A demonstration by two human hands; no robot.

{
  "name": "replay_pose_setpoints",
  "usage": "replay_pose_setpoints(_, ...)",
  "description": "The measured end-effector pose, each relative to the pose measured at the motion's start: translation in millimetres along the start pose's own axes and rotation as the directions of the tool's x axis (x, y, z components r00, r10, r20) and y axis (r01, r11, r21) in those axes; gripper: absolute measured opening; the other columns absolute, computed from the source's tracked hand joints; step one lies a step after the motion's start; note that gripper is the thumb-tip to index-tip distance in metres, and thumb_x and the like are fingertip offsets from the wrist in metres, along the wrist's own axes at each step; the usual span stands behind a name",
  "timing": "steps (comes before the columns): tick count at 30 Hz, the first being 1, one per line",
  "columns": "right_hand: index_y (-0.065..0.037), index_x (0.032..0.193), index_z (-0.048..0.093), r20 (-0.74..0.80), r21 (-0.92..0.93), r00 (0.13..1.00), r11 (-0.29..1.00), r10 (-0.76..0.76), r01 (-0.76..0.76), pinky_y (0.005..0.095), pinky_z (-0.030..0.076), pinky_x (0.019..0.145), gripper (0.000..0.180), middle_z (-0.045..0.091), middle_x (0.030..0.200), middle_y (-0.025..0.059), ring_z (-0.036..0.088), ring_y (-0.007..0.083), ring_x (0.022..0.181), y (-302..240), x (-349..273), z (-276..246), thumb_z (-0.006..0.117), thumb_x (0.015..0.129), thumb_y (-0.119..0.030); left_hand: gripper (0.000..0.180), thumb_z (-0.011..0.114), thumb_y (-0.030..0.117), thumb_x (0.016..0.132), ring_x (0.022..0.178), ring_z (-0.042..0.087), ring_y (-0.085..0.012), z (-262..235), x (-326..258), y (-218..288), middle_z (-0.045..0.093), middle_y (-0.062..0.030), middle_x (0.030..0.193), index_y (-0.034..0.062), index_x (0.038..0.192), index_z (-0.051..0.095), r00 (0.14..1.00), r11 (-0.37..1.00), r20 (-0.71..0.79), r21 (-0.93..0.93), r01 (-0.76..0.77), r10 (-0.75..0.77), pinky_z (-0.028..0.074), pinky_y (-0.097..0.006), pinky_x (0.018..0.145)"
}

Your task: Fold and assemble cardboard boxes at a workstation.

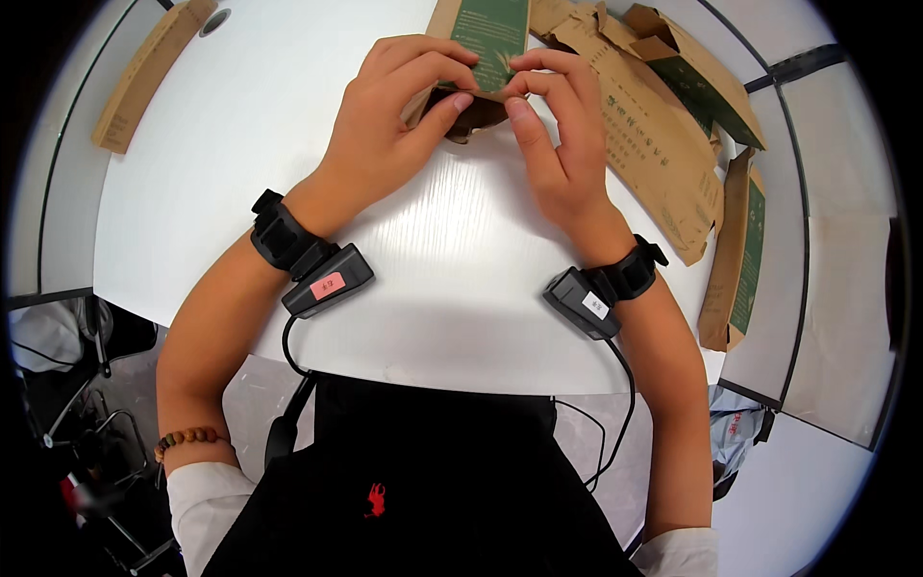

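Note:
A brown cardboard box with a green printed panel (492, 37) lies at the far middle of the white table, its torn-looking end facing me. My left hand (389, 120) pinches the left side of that end, thumb and fingers closed on the edge. At the right side of the same end, my right hand (567, 144) grips the edge with thumb and bent fingers. Between the hands the end gapes and its inside is dark; what is in there I cannot make out. Both wrists carry black straps with small dark devices and cables.
Flattened brown cardboard (639, 144) lies right of the box, with an opened carton (707, 77) on top of it. A narrow brown and green carton (735, 264) stands at the right edge. Another long brown carton (154, 72) lies far left. Low partitions bound the table (433, 327).

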State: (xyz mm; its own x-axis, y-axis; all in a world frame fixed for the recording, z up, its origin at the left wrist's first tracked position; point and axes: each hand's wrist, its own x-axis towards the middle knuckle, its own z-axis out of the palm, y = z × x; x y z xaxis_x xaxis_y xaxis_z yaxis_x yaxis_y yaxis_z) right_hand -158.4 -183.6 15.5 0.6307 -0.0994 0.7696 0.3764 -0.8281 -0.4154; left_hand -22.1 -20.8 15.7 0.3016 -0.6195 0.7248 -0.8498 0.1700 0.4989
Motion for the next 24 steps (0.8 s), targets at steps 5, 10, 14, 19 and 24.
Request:
replay_pose_setpoints(5, -0.004, 0.100, 0.064, 0.046, -0.035, 0.998, 0.998, -0.046, 0.048, 0.0381, 0.042, 0.094, 0.008, 0.059, 0.118, 0.0125, 0.053, 0.0310, 0.103, 3.3, 0.2, 2.0, 0.063, 0.093, -0.009, 0.014, 0.071, 0.005, 0.086, 0.110, 0.058, -0.0296, -1.1, -2.7, -7.3, 0.070, -0.0042, 0.119, 0.0088, 0.100, 0.070, 1.000, 1.000, 0.004, -0.013, -0.018, 0.019, 0.049, -0.040, 0.093)
replay_pose_setpoints(10, -0.005, 0.098, 0.065, 0.049, -0.006, 0.999, 1.000, -0.018, 0.019, 0.0383, 0.043, 0.094, 0.008, 0.063, 0.114, 0.0102, 0.055, 0.0302, 0.103, 2.7, -0.3, -2.2, 0.066, 0.091, -0.007, 0.014, 0.070, 0.003, 0.088, 0.113, 0.057, -0.0256, 1.5, 0.8, -5.6, 0.069, -0.0046, 0.122, 0.0085, 0.100, 0.071, 0.998, 0.998, 0.055, 0.068, -0.012, 0.008, 0.049, -0.036, 0.093)
replay_pose_setpoints(14, -0.004, 0.096, 0.071, 0.080, -0.020, 0.997, 1.000, 0.017, -0.016, 0.0374, 0.044, 0.090, 0.012, 0.066, 0.114, 0.0078, 0.058, 0.0270, 0.101, -4.3, -0.4, -4.2, 0.073, 0.085, -0.003, 0.024, 0.074, 0.008, 0.087, 0.116, 0.055, -0.0296, 3.2, 1.9, -11.9, 0.066, -0.0076, 0.120, 0.0111, 0.110, 0.072, 0.991, 0.997, 0.124, -0.063, -0.034, 0.042, 0.044, -0.042, 0.100)
replay_pose_setpoints(19, -0.002, 0.123, 0.060, 0.241, -0.061, 0.967, 0.996, 0.079, -0.066, 0.0378, 0.041, 0.108, 0.038, 0.059, 0.132, 0.0138, 0.056, 0.0245, 0.123, -36.0, 27.7, -28.3, 0.072, 0.089, -0.015, 0.012, 0.072, 0.006, 0.084, 0.110, 0.054, -0.0325, -1.4, -0.7, -8.2, 0.063, -0.0093, 0.109, 0.0083, 0.096, 0.070, 0.994, 0.994, 0.089, -0.092, -0.052, 0.061, 0.041, -0.043, 0.100)
replay_pose_setpoints(24, 0.003, 0.133, 0.059, 0.061, 0.657, 0.997, 0.754, -0.039, -0.011, 0.0343, 0.046, 0.105, 0.038, 0.063, 0.133, 0.0112, 0.061, 0.0232, 0.118, -107.7, -35.8, -93.5, 0.058, 0.103, -0.019, 0.014, 0.072, 0.005, 0.083, 0.109, 0.054, -0.0329, 6.5, 2.2, -12.7, 0.064, -0.0105, 0.108, 0.0078, 0.096, 0.068, 0.994, 0.994, 0.087, -0.093, -0.052, 0.060, 0.042, -0.043, 0.099)
